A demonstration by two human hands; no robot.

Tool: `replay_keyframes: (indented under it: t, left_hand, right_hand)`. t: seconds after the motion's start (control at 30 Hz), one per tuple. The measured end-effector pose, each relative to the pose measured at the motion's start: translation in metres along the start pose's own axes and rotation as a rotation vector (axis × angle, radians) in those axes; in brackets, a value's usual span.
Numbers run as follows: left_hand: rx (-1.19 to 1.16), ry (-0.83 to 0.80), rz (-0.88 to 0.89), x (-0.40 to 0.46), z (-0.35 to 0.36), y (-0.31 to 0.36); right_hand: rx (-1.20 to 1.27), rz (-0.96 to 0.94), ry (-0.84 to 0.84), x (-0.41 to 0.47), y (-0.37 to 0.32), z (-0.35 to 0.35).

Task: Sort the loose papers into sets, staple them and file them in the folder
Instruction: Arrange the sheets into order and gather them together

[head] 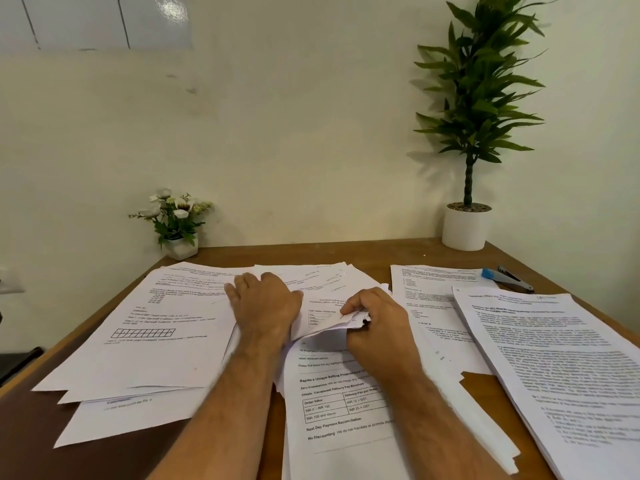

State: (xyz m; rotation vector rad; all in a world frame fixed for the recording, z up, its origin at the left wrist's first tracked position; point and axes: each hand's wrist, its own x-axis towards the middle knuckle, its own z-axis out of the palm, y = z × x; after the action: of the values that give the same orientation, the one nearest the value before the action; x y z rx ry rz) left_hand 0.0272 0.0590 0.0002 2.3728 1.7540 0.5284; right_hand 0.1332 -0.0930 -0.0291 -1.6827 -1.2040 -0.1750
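Papers (145, 327) lie fanned; right hand (375, 318) pinches crumpled sheet (327, 322).

cream wall (294, 133), wooden desk (311, 252)

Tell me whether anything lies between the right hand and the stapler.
Only paper. The right hand pinches a sheet at mid-table; the stapler lies far right, and between them a paper stack lies flat, with nothing standing.
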Motion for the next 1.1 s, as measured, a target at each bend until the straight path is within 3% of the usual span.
replay_keyframes:
  t: [0.13, 0.33, 0.53, 0.6, 0.7, 0.77, 0.8, 0.87, 0.9, 0.93, 0.97, 1.0, 1.07, 1.1]
  left_hand:
    - [0.076, 0.009, 0.006, -0.002, 0.020, -0.003]
    - [-0.196, 0.214, 0.055, -0.001, 0.016, -0.015]
    - [-0.810, 0.219, -0.054, -0.023, -0.009, 0.005]
    - [-0.986, 0.113, 0.005, -0.026, -0.016, 0.004]
    - [-1.293, -0.312, 0.216, -0.044, -0.030, 0.007]
    - [-1.311, -0.550, 0.363, -0.050, -0.030, 0.007]
    - [-1.300, -0.599, 0.420, -0.051, -0.028, 0.005]
    - [-1.358, -0.599, 0.352, -0.048, -0.023, 0.004]
    - [-1.316, -0.462, 0.304, -0.043, -0.018, 0.003]
    - [-1.153, -0.226, 0.271, -0.036, -0.011, 0.002]
    - [-0.874, 0.001, 0.222, -0.028, -0.007, 0.000]
    - [-0.558, 0.127, 0.188, -0.021, -0.003, -0.004]
    - [-0.088, 0.060, 0.052, -0.008, 0.009, -0.013]
    - [0.004, -0.016, -0.028, -0.005, 0.010, -0.015]
  right_hand:
    - [-0.012, 0.034, -0.063, 0.001, 0.000, 0.000]
    - [-0.034, 0.026, -0.085, 0.003, -0.001, 0.002]
    - [-0.034, -0.063, -0.025, -0.001, 0.000, 0.002]
    - [-0.003, -0.071, 0.055, -0.002, -0.004, 0.001]
    - [0.064, 0.012, 0.079, -0.004, -0.010, -0.005]
    - [0.067, 0.055, 0.055, -0.004, -0.010, -0.006]
    - [0.035, 0.055, 0.049, -0.004, -0.009, -0.006]
    - [-0.043, 0.044, 0.051, -0.003, -0.007, -0.003]
    - [-0.063, 0.051, 0.041, -0.003, -0.006, -0.002]
    - [-0.075, 0.063, 0.024, -0.002, -0.006, -0.001]
    - [-0.084, 0.071, 0.010, -0.002, -0.006, -0.001]
    - [-0.092, 0.073, 0.006, -0.002, -0.006, -0.002]
    - [-0.103, 0.073, -0.003, -0.002, -0.005, -0.003]
    - [-0.103, 0.078, -0.015, -0.002, -0.005, -0.003]
